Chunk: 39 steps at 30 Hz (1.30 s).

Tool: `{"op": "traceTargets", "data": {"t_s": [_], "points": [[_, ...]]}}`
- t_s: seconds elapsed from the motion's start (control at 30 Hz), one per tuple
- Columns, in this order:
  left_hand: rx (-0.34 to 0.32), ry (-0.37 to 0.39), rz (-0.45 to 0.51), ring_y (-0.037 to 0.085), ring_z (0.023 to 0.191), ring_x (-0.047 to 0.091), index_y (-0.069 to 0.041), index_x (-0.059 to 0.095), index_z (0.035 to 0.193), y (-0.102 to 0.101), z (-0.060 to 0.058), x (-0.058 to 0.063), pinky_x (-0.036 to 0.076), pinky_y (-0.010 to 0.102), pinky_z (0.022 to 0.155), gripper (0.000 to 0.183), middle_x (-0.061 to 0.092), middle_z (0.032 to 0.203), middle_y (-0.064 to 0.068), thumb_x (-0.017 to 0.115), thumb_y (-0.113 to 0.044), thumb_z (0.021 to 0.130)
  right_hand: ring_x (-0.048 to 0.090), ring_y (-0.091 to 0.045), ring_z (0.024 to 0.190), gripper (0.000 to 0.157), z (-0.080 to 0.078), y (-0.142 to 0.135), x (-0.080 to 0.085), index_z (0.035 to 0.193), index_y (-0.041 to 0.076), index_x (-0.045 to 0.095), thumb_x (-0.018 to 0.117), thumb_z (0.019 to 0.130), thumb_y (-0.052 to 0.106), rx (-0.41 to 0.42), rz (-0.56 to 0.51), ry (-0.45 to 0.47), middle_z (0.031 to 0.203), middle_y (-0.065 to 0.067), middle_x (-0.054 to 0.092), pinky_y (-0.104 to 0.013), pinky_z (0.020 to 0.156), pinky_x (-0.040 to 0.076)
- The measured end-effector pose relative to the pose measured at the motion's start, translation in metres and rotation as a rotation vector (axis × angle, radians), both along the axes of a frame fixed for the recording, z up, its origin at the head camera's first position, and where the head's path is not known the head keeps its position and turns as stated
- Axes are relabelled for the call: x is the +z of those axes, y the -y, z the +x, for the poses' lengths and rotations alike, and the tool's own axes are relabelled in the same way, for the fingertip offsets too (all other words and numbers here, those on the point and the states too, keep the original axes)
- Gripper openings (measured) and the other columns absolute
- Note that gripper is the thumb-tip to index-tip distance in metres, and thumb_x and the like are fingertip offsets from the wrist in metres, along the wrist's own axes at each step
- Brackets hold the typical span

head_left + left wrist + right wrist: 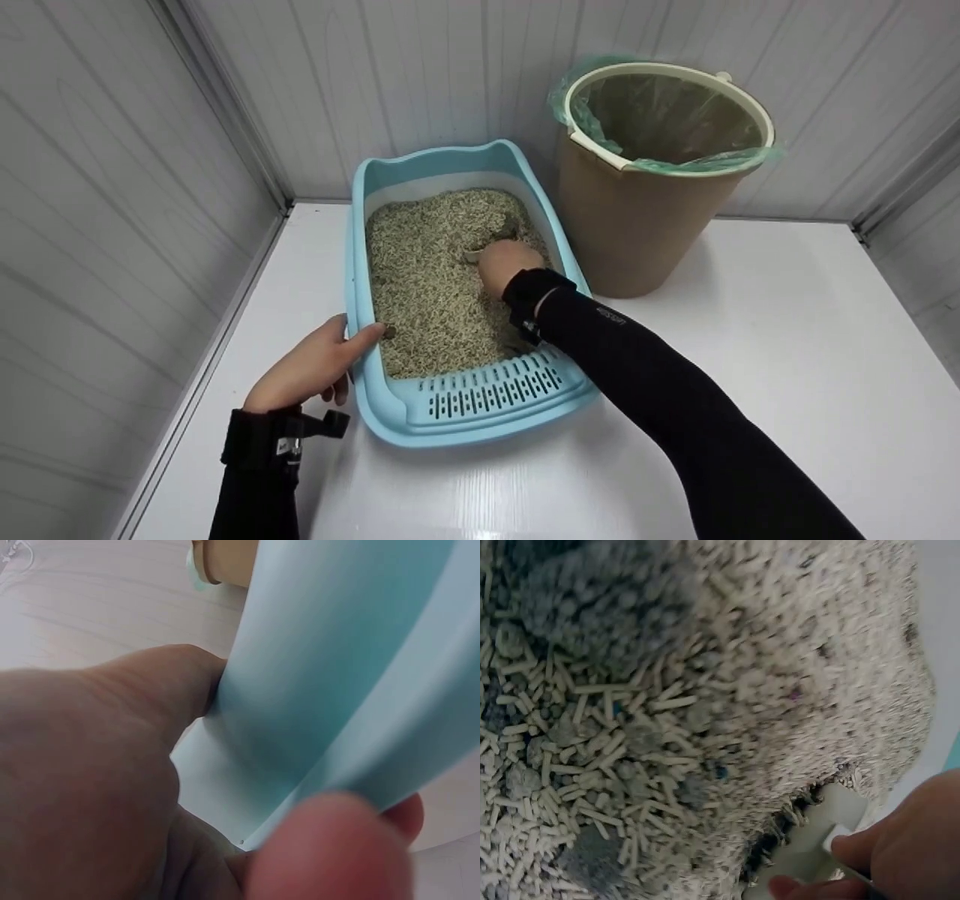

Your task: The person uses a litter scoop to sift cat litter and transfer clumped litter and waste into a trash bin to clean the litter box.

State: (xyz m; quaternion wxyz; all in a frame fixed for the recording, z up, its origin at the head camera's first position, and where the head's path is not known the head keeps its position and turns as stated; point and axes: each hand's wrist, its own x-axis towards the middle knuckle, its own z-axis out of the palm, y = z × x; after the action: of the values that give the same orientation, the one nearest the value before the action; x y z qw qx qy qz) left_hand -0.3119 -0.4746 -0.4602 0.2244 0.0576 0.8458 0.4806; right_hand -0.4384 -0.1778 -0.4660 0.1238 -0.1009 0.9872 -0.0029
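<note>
In the head view a light blue litter box [480, 429], filled with pale pelleted cat litter [427, 292], stands on a white surface. My left hand [315, 364] grips its left rim, thumb over the top and fingers outside; the left wrist view shows the blue wall [300, 667] close up between them. My right hand [508, 264] is down in the right part of the box, holding a pale litter scoop [810, 825]. Litter hides part of the scoop's blade. A grey clump [607, 607] lies in the litter in the right wrist view.
A brown bin [630, 225] with a cream rim and a green plastic liner [589, 124] stands right behind the box, close to its side. Panelled walls [435, 75] rise at the back and sides. A small dark lump [388, 331] lies near my left thumb.
</note>
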Motion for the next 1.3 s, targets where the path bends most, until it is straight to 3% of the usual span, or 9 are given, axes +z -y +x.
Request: {"op": "traceTargets", "data": {"t_s": [0.23, 0.57, 0.73, 1.0, 1.17, 1.3], "points": [[0.009, 0.005, -0.014, 0.016, 0.050, 0.058, -0.002, 0.048, 0.134, 0.001, 0.000, 0.001, 0.047, 0.031, 0.046, 0.068, 0.066, 0.084, 0.011, 0.059, -0.064, 0.112, 0.077, -0.033, 0.088, 0.029, -0.011, -0.002, -0.010, 0.096, 0.007, 0.083, 0.063, 0.116, 0.016, -0.029, -0.004, -0.023, 0.102, -0.016, 0.079, -0.046, 0.082, 0.067], [0.017, 0.006, -0.047, 0.017, 0.051, 0.058, -0.003, 0.052, 0.140, -0.001, -0.001, -0.001, 0.049, 0.031, 0.048, 0.068, 0.066, 0.084, 0.011, 0.059, -0.065, 0.111, 0.076, -0.031, 0.080, 0.027, -0.018, -0.010, -0.019, 0.091, 0.008, 0.080, 0.069, 0.112, 0.019, 0.000, 0.050, -0.145, 0.098, -0.016, 0.076, -0.047, 0.074, 0.068], [0.008, -0.005, -0.033, 0.016, 0.050, 0.058, -0.002, 0.051, 0.141, -0.004, 0.000, -0.001, 0.048, 0.031, 0.046, 0.067, 0.067, 0.089, 0.013, 0.058, -0.063, 0.113, 0.076, -0.032, 0.083, 0.027, -0.021, -0.013, -0.018, 0.089, 0.008, 0.080, 0.068, 0.112, 0.016, 0.001, 0.020, -0.116, 0.102, -0.016, 0.077, -0.048, 0.078, 0.067], [0.008, -0.011, -0.016, 0.016, 0.050, 0.057, -0.003, 0.050, 0.141, -0.003, 0.001, 0.000, 0.049, 0.031, 0.046, 0.064, 0.068, 0.090, 0.013, 0.059, -0.060, 0.113, 0.077, -0.035, 0.090, 0.034, -0.028, -0.006, -0.016, 0.095, 0.003, 0.081, 0.057, 0.117, 0.010, 0.001, -0.056, -0.071, 0.107, -0.020, 0.079, -0.047, 0.084, 0.067], [0.012, -0.016, -0.039, 0.016, 0.050, 0.057, -0.002, 0.050, 0.139, -0.001, 0.000, 0.000, 0.048, 0.031, 0.046, 0.067, 0.066, 0.088, 0.013, 0.058, -0.063, 0.113, 0.074, -0.033, 0.080, 0.035, -0.027, -0.004, -0.019, 0.092, 0.003, 0.080, 0.056, 0.117, 0.010, 0.039, -0.038, -0.110, 0.100, -0.022, 0.077, -0.043, 0.075, 0.065], [0.007, -0.010, -0.047, 0.017, 0.050, 0.058, -0.002, 0.050, 0.137, 0.000, -0.001, 0.000, 0.047, 0.031, 0.046, 0.069, 0.065, 0.083, 0.011, 0.057, -0.066, 0.112, 0.067, -0.031, 0.072, 0.033, -0.021, -0.004, -0.014, 0.094, 0.001, 0.078, 0.056, 0.117, 0.009, 0.053, -0.035, -0.126, 0.096, -0.022, 0.074, -0.039, 0.067, 0.053]]}}
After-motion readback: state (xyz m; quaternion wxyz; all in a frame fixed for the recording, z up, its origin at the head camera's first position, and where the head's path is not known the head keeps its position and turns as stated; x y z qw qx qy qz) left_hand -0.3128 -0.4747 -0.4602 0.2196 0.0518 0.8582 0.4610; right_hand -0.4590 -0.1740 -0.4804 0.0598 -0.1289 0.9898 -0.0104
